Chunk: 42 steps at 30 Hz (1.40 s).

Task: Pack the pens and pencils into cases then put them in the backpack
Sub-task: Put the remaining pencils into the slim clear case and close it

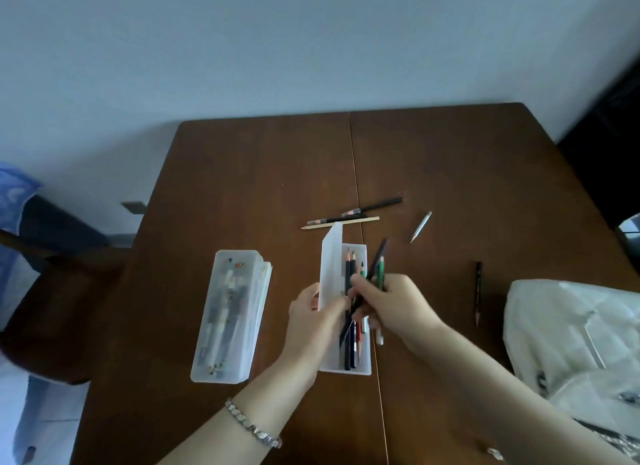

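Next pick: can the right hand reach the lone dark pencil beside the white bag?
Likely yes: nothing lies between the right hand and the dark pencil, though its fingers grip other pencils.

A brown wooden table [242, 187] spreads out under the fingers [362, 286], and a thin seam [355, 159] in its top runs straight away from them to the far edge. Beyond them, behind the table, rises a pale wall [277, 48]. Well to their left stands a dark wooden chair [52, 301] with a blue cloth [14, 194] over its far side. A small grey plate [132, 208] sits low past it. Far to their right and beyond, something bulky and black [609, 145] stands by the table's corner.
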### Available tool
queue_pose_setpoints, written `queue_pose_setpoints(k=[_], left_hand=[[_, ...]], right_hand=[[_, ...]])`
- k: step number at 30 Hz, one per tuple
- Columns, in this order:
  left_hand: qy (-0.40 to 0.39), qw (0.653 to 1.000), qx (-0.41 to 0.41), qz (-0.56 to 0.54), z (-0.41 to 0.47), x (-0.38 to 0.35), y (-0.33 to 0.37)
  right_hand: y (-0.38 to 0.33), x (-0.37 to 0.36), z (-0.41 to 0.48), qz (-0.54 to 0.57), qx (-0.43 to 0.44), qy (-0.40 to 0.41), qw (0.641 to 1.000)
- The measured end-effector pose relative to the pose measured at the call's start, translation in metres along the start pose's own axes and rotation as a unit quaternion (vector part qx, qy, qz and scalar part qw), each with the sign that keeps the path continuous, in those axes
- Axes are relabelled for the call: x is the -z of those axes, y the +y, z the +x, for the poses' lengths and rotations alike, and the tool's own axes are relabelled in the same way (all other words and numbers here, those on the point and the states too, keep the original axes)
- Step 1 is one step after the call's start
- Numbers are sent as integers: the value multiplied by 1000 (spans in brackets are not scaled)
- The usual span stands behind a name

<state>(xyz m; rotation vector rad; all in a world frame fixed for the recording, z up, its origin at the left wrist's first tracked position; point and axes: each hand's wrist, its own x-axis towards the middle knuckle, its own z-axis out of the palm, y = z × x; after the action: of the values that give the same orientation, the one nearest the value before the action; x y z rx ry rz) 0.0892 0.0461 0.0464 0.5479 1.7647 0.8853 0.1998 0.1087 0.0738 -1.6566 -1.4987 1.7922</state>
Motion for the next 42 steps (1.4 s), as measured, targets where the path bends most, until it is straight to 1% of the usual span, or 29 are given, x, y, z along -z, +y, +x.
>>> queue_pose_setpoints(k=[3,6,9,13,14,16,17,18,20,22,24,25,26,27,28,30,32,34,35,36,37,38,39,40,41,42], left_hand=[[-4,1000,0,-24,-5,-11,-1],[22,999,8,-46,-11,-18,3],[42,998,13,-52,-14,-25,1],[24,998,21,-46,-11,-32,4],[16,999,25,-35,-9,-33,7],[11,999,37,-14,-5,-36,12],[11,999,41,-7,-3,-38,15],[13,999,44,0,0,-40,18],[16,999,44,19,3,-43,22],[20,998,49,35,8,-47,26],[21,997,57,46,12,-51,28],[21,997,58,49,16,-53,28],[22,997,60,51,18,-53,29],[22,997,61,53,22,-55,30],[24,996,61,54,25,-55,31],[28,996,63,54,34,-57,32],[34,995,67,57,43,-57,34],[38,995,73,54,53,-57,36],[38,995,74,51,57,-57,38],[38,995,75,46,61,-57,39],[36,996,74,42,65,-57,40],[33,996,73,37,69,-57,41],[30,996,71,35,72,-57,42],[26,997,67,34,76,-56,43],[21,997,62,36,78,-56,43],[22,998,58,31,81,-55,44]], right_hand=[[11,-13,-2,-70,8,22,997],[15,-20,-9,-101,33,30,994],[17,-19,-14,-141,37,44,988],[21,3,-21,-192,82,45,977],[23,15,-19,-205,88,62,973],[35,44,-2,-238,87,131,959],[44,61,12,-265,67,161,948],[54,77,28,-303,25,176,936],[74,102,57,-374,-89,168,908],[89,116,75,-430,-166,159,873],[99,121,87,-476,-186,173,842],[102,122,93,-485,-178,180,837],[104,119,96,-481,-163,182,842],[105,118,101,-461,-149,174,857],[103,115,105,-422,-135,162,882],[92,110,111,-319,-111,138,931],[78,107,117,-199,-83,135,967],[63,110,124,-106,-57,122,985],[57,113,127,-93,-38,121,988],[51,116,131,-109,-15,122,987],[45,119,136,-146,1,127,981],[40,123,140,-212,2,132,968],[37,126,146,-315,-1,140,939],[35,129,151,-435,1,144,889],[35,133,155,-538,21,143,830],[32,135,163,-602,59,131,785]])
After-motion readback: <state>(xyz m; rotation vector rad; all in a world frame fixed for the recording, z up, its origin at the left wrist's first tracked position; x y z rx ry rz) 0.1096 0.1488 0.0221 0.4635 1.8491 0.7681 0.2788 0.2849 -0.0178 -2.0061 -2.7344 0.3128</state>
